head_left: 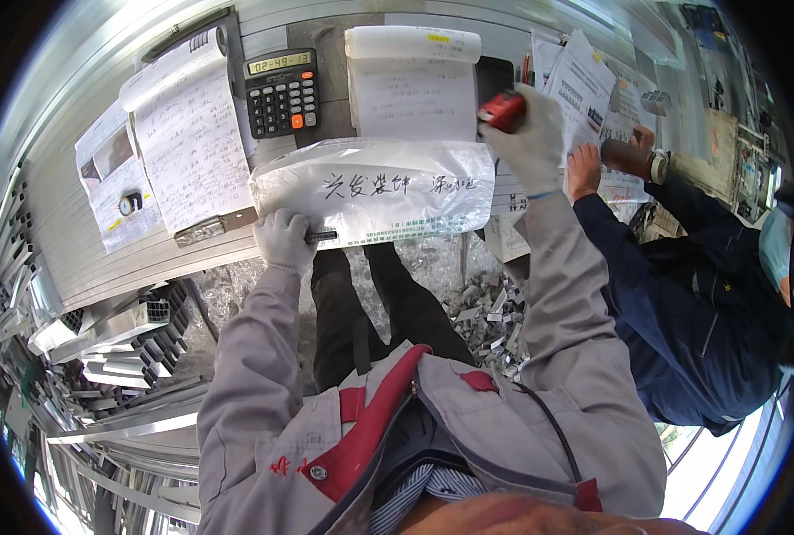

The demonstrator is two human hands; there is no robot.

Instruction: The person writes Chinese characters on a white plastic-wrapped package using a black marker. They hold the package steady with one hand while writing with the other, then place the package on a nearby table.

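Note:
A white plastic bag (pixel 388 192) with black handwriting across it lies on the near edge of the table, over the foot of a notepad. My left hand (pixel 283 239), in a white glove, is closed at the bag's lower left corner, with a short black marker (pixel 324 235) sticking out of its fingers. Beyond the bag's upper right corner, my gloved right hand (pixel 535 138) grips a red tape measure (pixel 502 111) with dark parts. It is held beside the notepad's right edge; whether it touches the table, I cannot tell.
A black calculator (pixel 281 94) and written clipboard sheets (pixel 187 134) lie left; the notepad (pixel 415 85) is at the back. At right, a co-worker's hands (pixel 586 169) are near loose papers (pixel 584 80) and a brown bottle (pixel 624 158). Metal profiles (pixel 134 348) are stacked lower left.

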